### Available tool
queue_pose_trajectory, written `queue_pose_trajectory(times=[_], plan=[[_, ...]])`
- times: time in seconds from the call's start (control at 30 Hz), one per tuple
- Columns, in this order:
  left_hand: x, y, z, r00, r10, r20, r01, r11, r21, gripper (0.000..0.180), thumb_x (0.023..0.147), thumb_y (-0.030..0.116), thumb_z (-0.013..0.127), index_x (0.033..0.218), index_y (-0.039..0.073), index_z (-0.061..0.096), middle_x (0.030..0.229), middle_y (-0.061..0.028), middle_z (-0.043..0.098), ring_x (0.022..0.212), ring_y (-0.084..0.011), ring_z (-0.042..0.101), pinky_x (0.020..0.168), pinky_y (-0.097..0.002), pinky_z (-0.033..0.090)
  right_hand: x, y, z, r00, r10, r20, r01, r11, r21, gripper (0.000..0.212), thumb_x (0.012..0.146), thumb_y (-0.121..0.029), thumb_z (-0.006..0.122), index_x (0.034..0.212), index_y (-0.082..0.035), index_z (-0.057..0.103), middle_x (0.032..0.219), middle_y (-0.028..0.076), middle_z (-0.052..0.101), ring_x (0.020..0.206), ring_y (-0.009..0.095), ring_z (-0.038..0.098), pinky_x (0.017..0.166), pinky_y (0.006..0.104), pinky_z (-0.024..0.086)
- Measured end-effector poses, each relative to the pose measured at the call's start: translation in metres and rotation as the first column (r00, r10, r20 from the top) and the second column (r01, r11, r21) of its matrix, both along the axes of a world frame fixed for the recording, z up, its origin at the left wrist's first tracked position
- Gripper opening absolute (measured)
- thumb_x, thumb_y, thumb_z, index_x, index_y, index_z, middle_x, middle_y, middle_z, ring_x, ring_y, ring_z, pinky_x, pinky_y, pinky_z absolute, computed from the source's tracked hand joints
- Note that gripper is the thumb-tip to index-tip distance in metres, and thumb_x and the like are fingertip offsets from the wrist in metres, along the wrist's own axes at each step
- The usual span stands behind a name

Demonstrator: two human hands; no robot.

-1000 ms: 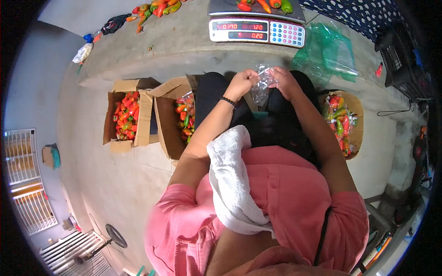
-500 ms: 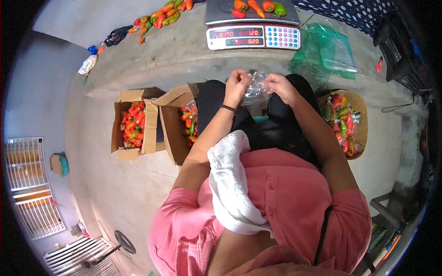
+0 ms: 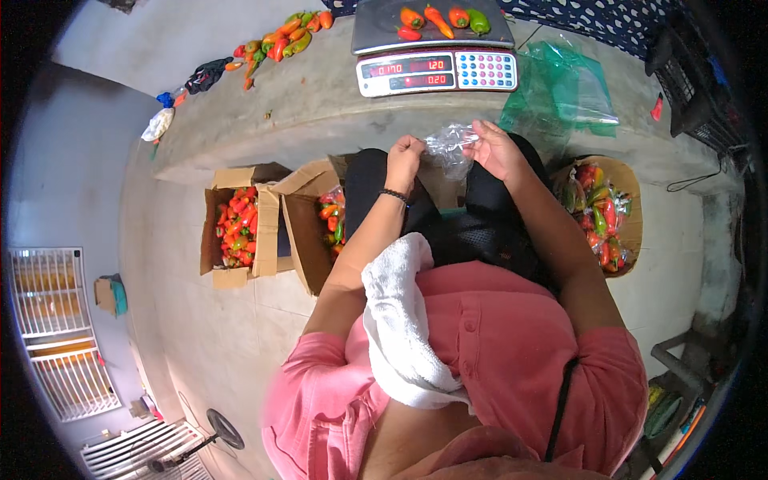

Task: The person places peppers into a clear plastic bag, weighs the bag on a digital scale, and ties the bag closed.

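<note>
I have both of the person's hands in the upper middle of the frame, above the dark-clad knees. The left hand pinches one side of a crumpled clear plastic bag between thumb and fingers; a dark beaded bracelet circles that wrist. The right hand grips the bag's other side near its top, so the bag hangs between the two, just in front of the worktop. I can't tell from here whether its mouth is parted.

At the top of the frame I see a scale on the worktop, its display lit in red. Five peppers lie on its dark pan: four red to orange, plus a green pepper at the right end. Right of the scale I see a green plastic bag spread flat; toward the upper left, a pile of mixed peppers.

Below, left of the knees, I make out two open cardboard boxes side by side with peppers inside. Right of the knees, another box holds peppers, some wrapped in clear plastic. A white towel hangs down the pink shirt in the lower middle.
</note>
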State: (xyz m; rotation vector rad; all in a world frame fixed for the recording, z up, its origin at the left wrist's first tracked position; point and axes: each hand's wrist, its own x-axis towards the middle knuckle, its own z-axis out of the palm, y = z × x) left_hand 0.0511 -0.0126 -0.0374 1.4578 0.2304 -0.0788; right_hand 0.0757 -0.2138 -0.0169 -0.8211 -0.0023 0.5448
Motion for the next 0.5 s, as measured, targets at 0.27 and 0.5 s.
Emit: queue_pose_trajectory(times=[0.27,0.5], plan=[[0.000,0.004,0.007,0.982,0.011,-0.188,-0.089,0.908,-0.410,0.006,0.086,0.012,0.049,0.082,0.007,0.048,0.074,-0.0026,0.053,0.059,-0.0136,0.050,0.056,-0.0276,0.043,-0.004,0.006,0.007,0.999,-0.029,-0.036,0.029,0.999,0.017,0.009,0.085,-0.019,0.056,0.088,-0.011,0.053,0.076,-0.002,0.056,0.070,0.008,0.053,0.061,0.0236,0.043],[0.010,0.015,-0.011,0.973,-0.068,-0.222,-0.097,0.748,-0.657,0.010,0.090,0.016,0.041,0.085,0.009,0.046,0.077,-0.0050,0.053,0.066,-0.0165,0.052,0.059,-0.0322,0.046,-0.007,0.019,-0.034,0.779,0.502,0.375,-0.095,0.687,-0.721,0.013,0.085,-0.019,0.054,0.086,-0.007,0.057,0.076,-0.004,0.055,0.067,0.005,0.048,0.056,0.0207,0.039]])
